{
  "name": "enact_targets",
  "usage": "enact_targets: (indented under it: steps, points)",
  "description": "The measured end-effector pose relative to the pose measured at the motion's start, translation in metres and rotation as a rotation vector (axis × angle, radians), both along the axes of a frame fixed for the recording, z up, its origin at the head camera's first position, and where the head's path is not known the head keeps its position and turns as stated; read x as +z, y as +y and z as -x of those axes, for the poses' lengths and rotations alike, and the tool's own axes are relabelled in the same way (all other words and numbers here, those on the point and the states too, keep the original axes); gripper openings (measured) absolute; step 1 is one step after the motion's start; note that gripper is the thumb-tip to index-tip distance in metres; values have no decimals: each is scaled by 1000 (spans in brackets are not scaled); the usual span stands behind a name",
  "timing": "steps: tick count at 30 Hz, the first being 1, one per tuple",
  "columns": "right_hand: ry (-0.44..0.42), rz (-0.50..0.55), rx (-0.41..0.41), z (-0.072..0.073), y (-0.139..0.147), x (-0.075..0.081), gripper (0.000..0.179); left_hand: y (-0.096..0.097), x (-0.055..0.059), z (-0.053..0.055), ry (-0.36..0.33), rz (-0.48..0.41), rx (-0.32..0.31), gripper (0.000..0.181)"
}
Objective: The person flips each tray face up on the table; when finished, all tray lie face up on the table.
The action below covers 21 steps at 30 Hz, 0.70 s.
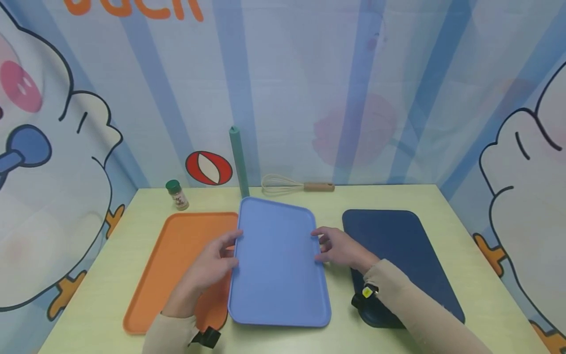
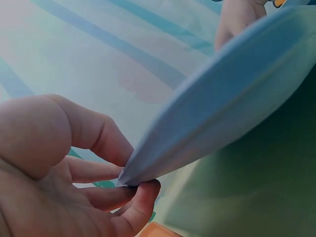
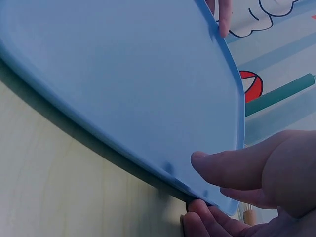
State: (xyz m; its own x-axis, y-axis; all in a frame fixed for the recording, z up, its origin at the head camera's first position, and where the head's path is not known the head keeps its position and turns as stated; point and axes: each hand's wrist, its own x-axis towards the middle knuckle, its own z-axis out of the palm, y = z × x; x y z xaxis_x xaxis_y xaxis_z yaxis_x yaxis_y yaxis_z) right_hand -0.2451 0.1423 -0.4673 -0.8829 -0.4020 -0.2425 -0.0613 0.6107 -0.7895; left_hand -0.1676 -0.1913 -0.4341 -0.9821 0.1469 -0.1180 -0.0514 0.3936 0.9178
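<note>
Both hands hold a light blue tray (image 1: 279, 265) by its long sides, tilted and lifted off the table. My left hand (image 1: 208, 268) pinches the left rim between thumb and fingers; in the left wrist view the tray's edge (image 2: 197, 118) runs away from those fingertips. On the opposite rim, my right hand (image 1: 340, 248) grips with the thumb over the top face and fingers beneath, as the right wrist view shows. An orange tray (image 1: 177, 265) lies under and beside the left arm. A navy tray (image 1: 389, 241) lies at the right, partly covered by the right forearm.
Along the back of the pale table (image 1: 331, 339) are a small green-capped spice jar (image 1: 178, 195), a long green stick (image 1: 239, 162) and a whisk (image 1: 319, 187) with a brown handle. A printed cloth backdrop (image 1: 287, 88) encloses the table's back and sides.
</note>
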Motion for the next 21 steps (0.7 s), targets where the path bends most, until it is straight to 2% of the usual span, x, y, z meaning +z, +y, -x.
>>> enact_targets:
  steps: [11,21]
  points:
    - [20,-49,-15,2,3,1,60,5,-5,2,8,84,21,64]
    - [44,-75,-21,4,8,-3,65,7,-11,6,-6,101,-6,67]
